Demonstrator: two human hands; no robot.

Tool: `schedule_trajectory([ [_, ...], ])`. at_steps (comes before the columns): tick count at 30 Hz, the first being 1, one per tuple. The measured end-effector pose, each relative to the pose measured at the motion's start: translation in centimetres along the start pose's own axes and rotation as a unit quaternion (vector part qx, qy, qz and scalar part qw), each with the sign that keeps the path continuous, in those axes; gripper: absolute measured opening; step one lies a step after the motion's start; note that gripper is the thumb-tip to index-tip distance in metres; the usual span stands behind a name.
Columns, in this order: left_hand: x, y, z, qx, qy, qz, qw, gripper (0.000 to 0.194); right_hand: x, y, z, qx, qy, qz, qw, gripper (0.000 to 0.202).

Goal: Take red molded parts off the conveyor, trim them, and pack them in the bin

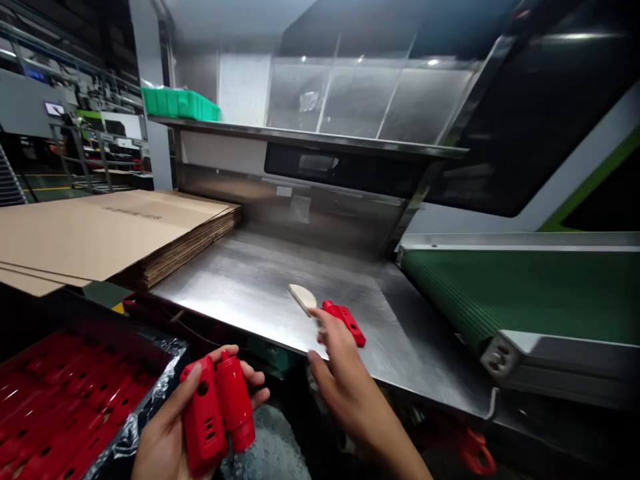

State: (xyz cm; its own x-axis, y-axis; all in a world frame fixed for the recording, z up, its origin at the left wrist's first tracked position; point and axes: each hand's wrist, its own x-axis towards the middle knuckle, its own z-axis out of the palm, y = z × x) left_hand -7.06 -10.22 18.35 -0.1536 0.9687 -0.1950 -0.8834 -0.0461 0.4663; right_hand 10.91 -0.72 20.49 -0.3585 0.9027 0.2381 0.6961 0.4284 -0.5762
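My left hand (167,430) holds two red plastic housing parts (217,408) side by side, low in the view, above the gap in front of the steel table (250,283). My right hand (337,363) reaches over the table's front edge, its fingers apart, fingertips touching or just short of a third red plastic part (345,321) lying on the steel. A pale, flat beige piece (303,297) lies just left of that part.
A bin (75,400) lined with plastic film and full of several red parts sits at lower left. Flat cardboard sheets (110,230) are stacked at left. A green conveyor belt (520,293) runs at right. A green crate (180,103) stands on the upper shelf.
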Motion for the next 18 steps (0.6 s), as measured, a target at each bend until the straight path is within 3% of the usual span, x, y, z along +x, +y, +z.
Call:
schedule_trajectory([
  [3,-0.1,-1.3,0.1,0.007,-0.024,-0.024,0.999,0.030,5.7,-0.8,1.2,-0.090,-0.036,-0.062,0.993,0.065],
  [7,0.2,-2.6,-0.1,0.012,-0.078,-0.078,0.994,0.035,11.0,-2.4,3.0,-0.157,-0.021,-0.046,0.986,0.043],
  [11,0.2,-3.0,-0.4,0.008,-0.149,-0.115,0.982,0.050,12.6,-0.4,1.8,-0.246,0.037,0.034,0.968,0.035],
  [14,-0.2,-3.0,-0.2,0.027,-0.192,-0.103,0.976,0.059,13.8,1.9,0.6,-0.300,0.034,0.102,0.948,0.028],
  [18,-0.7,-2.5,0.3,0.039,-0.224,-0.073,0.971,0.064,13.3,1.7,-0.4,-0.303,0.031,0.100,0.947,0.023],
])
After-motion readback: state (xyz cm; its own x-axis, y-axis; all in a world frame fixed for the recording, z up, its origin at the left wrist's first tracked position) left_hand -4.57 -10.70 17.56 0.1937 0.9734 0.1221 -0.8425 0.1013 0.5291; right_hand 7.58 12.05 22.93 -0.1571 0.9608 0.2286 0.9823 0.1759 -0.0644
